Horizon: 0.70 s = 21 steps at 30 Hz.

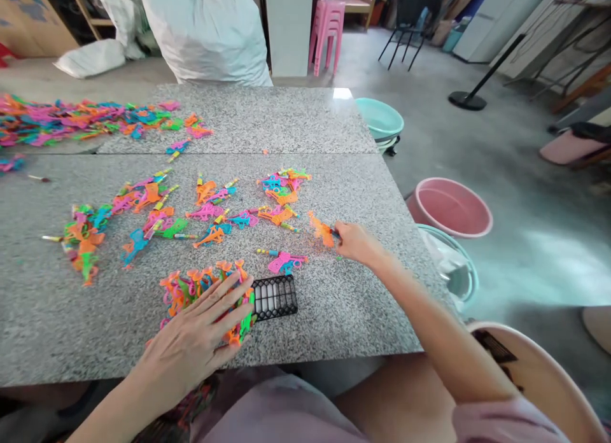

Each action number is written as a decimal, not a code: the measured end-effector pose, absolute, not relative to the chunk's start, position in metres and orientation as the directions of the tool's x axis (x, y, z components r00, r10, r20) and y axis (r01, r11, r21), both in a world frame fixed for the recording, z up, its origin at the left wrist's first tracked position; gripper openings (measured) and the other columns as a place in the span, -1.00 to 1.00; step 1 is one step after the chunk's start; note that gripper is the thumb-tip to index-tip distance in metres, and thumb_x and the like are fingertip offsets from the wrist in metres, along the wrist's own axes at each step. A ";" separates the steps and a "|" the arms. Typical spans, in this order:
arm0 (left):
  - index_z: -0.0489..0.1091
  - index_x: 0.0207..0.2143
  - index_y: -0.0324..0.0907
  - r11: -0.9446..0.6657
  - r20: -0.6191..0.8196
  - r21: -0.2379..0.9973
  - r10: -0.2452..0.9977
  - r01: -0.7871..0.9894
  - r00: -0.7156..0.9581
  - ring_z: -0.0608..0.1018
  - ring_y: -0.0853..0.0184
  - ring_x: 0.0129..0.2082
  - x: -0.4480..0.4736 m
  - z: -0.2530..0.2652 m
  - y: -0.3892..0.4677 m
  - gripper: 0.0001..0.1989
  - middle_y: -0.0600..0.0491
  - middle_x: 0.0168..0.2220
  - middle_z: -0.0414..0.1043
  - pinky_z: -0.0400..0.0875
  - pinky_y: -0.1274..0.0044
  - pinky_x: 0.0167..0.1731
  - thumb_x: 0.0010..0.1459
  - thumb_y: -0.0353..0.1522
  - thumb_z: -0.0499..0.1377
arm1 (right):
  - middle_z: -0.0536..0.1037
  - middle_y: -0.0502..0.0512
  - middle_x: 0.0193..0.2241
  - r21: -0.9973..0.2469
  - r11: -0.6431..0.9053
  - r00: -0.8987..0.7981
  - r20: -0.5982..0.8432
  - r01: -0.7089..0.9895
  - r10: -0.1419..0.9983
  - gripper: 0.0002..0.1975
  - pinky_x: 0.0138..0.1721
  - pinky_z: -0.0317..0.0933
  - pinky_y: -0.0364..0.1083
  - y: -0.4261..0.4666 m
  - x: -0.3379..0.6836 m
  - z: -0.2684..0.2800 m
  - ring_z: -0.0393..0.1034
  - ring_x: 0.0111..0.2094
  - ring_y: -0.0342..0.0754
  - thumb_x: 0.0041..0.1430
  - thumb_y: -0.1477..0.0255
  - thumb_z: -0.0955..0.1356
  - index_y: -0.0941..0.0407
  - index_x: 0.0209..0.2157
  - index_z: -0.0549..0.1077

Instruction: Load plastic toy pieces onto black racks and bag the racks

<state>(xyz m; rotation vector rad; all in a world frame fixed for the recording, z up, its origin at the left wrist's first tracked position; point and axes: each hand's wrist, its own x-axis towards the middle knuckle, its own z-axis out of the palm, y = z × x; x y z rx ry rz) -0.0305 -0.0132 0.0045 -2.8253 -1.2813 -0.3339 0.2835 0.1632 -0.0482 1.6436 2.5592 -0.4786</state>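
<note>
- The left hand (200, 328) lies palm down, fingers slightly spread, on top of the colourful toys (174, 295) packed in the black rack (275, 298).
- The right hand (352, 240) is closed around the dark end of an orange toy (322, 230), which is blurred, out over the desk (353, 312).
- The rack sits near the front edge of the desk; its right end, a grid of cells, shows bare beside the left fingertips.
- Just behind the rack's right end lies a pink toy (282, 262) touching a blue one.
- Clusters of loose toys (210, 235) are scattered farther back and left.
- A long heap (76, 121) of similar pieces lies at the far left.
- A pink basin (453, 207) stands right of the desk.
</note>
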 end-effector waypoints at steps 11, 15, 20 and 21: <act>0.31 0.23 -0.17 -0.633 0.161 0.105 0.772 0.767 0.615 0.16 0.12 0.39 -0.030 0.004 -0.015 -0.59 -0.05 0.37 0.16 0.31 0.27 0.27 0.35 -0.35 0.10 | 0.59 0.05 -0.38 -0.644 0.296 -0.357 0.038 0.706 0.933 -0.75 -0.24 0.26 -0.12 0.132 0.196 -0.078 0.47 -0.31 -0.01 0.05 0.52 0.35 0.12 -0.17 0.50; 0.32 0.21 -0.16 -0.626 0.156 0.125 0.779 0.770 0.608 0.16 0.11 0.39 -0.028 0.005 -0.015 -0.60 -0.05 0.38 0.13 0.31 0.25 0.26 0.35 -0.32 0.11 | 0.59 0.07 -0.40 -0.787 0.166 -0.253 0.014 0.594 0.967 -0.87 -0.23 0.32 -0.08 0.112 0.205 -0.074 0.49 -0.31 0.02 0.04 0.41 0.40 0.10 -0.31 0.49; 0.37 0.14 -0.22 -0.614 0.155 0.150 0.789 0.775 0.595 0.15 0.08 0.39 -0.025 0.008 -0.015 -0.65 -0.10 0.37 0.14 0.27 0.22 0.29 0.34 -0.39 0.09 | 0.56 -0.08 -0.46 -0.951 0.031 -0.288 -0.062 0.307 0.956 -0.85 -0.38 0.29 -0.17 0.057 0.184 -0.079 0.46 -0.45 -0.11 -0.01 0.51 0.33 0.06 -0.32 0.39; 0.39 0.11 -0.23 -0.613 0.153 0.147 0.789 0.776 0.595 0.15 0.07 0.39 -0.024 0.009 -0.015 -0.68 -0.11 0.36 0.15 0.26 0.22 0.30 0.34 -0.39 0.09 | 0.55 -0.11 -0.48 -0.962 0.002 -0.292 -0.080 0.271 0.953 -0.81 -0.39 0.29 -0.18 0.052 0.178 -0.082 0.44 -0.47 -0.12 -0.01 0.52 0.33 0.05 -0.29 0.38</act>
